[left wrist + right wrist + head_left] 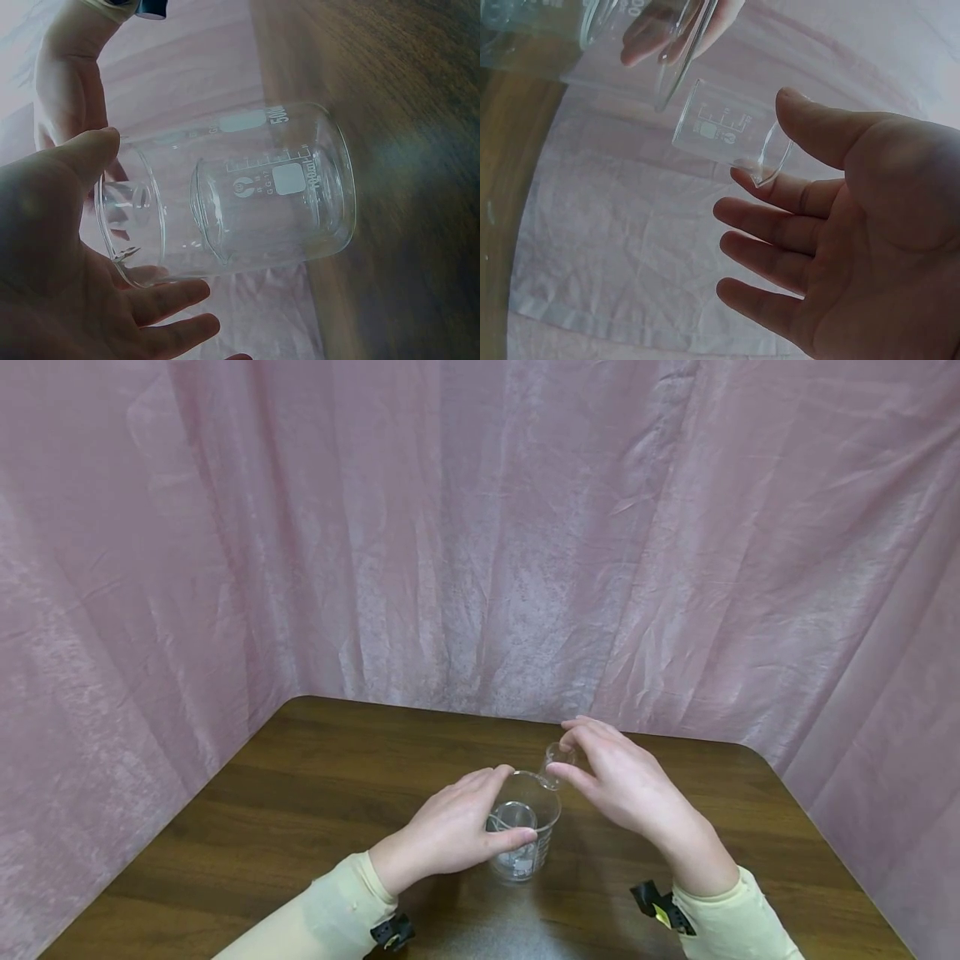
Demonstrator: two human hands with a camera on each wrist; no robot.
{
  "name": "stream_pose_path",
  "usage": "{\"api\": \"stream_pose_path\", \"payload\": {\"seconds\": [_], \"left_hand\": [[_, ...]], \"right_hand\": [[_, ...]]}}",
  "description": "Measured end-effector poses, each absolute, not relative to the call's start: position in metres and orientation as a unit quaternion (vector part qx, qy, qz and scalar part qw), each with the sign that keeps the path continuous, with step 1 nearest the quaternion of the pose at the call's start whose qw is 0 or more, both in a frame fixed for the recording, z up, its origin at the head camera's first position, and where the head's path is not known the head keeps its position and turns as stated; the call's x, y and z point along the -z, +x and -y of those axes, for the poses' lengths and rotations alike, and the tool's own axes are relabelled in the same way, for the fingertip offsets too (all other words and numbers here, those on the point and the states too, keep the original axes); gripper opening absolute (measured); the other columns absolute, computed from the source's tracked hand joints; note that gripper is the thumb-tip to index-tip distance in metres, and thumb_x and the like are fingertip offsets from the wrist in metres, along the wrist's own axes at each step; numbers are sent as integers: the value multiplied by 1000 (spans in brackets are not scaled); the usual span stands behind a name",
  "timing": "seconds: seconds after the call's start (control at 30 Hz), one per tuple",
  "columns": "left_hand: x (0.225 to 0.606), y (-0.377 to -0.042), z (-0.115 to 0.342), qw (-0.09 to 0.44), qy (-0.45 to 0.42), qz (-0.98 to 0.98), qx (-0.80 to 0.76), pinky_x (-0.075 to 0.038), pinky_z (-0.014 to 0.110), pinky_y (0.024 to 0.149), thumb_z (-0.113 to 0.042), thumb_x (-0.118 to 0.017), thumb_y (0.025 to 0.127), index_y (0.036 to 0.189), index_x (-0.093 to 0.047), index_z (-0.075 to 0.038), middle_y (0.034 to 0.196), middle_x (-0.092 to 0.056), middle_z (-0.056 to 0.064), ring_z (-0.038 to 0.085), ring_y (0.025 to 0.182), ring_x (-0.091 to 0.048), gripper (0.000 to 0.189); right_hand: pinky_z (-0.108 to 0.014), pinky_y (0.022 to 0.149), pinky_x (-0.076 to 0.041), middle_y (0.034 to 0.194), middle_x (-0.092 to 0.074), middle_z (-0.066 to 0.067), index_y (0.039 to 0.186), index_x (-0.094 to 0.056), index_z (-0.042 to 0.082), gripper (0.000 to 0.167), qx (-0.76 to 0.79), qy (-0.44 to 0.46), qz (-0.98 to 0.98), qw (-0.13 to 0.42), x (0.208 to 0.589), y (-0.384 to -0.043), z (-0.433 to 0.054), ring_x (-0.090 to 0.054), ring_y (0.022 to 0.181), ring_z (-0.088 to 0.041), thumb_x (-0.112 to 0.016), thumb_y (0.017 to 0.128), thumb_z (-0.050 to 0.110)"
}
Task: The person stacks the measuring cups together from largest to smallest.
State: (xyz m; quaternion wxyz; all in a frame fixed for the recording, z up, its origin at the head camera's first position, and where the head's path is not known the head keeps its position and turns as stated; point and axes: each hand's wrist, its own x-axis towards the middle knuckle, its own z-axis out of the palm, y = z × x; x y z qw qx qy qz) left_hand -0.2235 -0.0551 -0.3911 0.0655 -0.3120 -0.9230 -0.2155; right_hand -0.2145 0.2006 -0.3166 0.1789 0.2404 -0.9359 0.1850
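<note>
A large clear glass beaker [546, 843] stands upright on the wooden table. Inside it is a medium beaker [255, 187] with white markings. Near the rim, my left hand [461, 827] grips the large beaker, thumb on the near side and fingers round the far side. My right hand [626, 777] pinches a small beaker [724, 127] by its upper part between thumb and index finger. The small beaker is in the air, just behind and right of the large beaker's rim. The right hand's other fingers extend without touching it.
The brown wooden table [315, 793] has rounded far corners. Pink curtains [480, 543] hang behind it and along both sides. Dark straps with small devices [663, 908] are on both wrists, by the pale sleeves [322, 902].
</note>
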Motion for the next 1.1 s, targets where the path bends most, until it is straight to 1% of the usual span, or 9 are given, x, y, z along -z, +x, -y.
{"api": "stream_pose_path", "payload": {"seconds": [0.1,0.23,0.37,0.47,0.67,0.93,1.1], "left_hand": [[391,-224,55,61,-310,924,214,-53,58,112,-74,-66,100,165,-44,-10,159,-59,9,28,149,-54,94],[390,-224,55,60,-311,924,213,-52,59,112,-74,-66,100,165,-44,-10,159,-59,10,29,149,-54,94],[390,-223,54,59,-310,925,212,-52,60,112,-74,-66,100,166,-43,-9,160,-58,10,29,149,-54,95],[390,-223,55,56,-309,926,212,-52,61,113,-74,-66,100,166,-43,-10,161,-58,10,30,150,-53,95],[390,-223,55,55,-308,925,215,-51,62,113,-75,-65,100,166,-44,-9,161,-57,10,30,150,-53,95],[390,-223,55,57,-310,924,215,-52,62,112,-75,-65,100,166,-44,-10,161,-58,10,30,150,-53,95],[389,-223,56,58,-311,923,218,-53,61,111,-74,-66,100,164,-45,-11,158,-59,9,29,148,-55,92]], "right_hand": [[-57,101,-57,144,-69,-4,110,-76,20,19,-190,241,936,172,316,-213,-199,-62,139,-29,-81,103,37],[-59,103,-56,147,-68,-5,112,-76,20,21,-193,241,937,162,316,-213,-196,-61,141,-30,-81,103,39],[-58,104,-56,146,-68,-4,113,-75,19,21,-193,245,937,156,318,-213,-194,-62,140,-30,-81,103,38],[-59,106,-55,148,-67,-6,114,-75,17,23,-193,247,938,148,320,-213,-192,-62,140,-31,-80,104,37],[-59,107,-54,151,-66,-8,116,-74,15,25,-190,258,938,133,324,-213,-186,-61,141,-32,-78,105,36],[-57,106,-56,151,-66,-9,117,-74,15,25,-192,272,935,126,328,-213,-182,-62,140,-31,-79,104,36],[-57,106,-56,152,-65,-8,117,-73,16,26,-196,275,935,113,329,-214,-181,-62,140,-30,-78,105,39]]}}
